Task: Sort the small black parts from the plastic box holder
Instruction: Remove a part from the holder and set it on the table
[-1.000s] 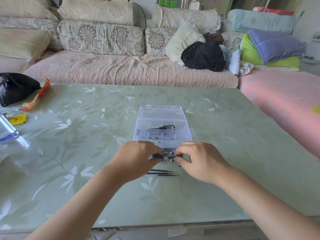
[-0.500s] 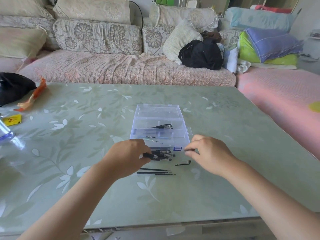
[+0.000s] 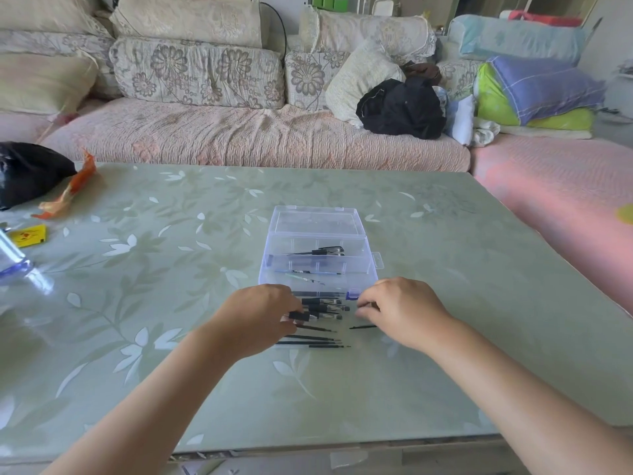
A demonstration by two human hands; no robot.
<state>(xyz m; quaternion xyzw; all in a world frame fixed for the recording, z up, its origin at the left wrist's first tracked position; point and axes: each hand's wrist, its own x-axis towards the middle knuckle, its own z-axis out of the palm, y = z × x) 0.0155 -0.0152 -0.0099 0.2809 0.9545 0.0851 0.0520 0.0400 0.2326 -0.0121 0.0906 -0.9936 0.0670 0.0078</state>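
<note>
My left hand (image 3: 260, 317) pinches one black part (image 3: 318, 316) by the box (image 3: 317, 221); right hand (image 3: 404, 310) curled, grip unclear; I'd lay it parallel with the rest

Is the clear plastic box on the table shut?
No, the plastic box is open, with its lid folded back behind it and the compartments uncovered.

Far left on my table (image 3: 445, 303) lie a black bag (image 3: 27, 173), an orange wrapper (image 3: 68, 193) and a yellow card (image 3: 29, 235); a sofa (image 3: 239, 142) stands beyond.
</note>
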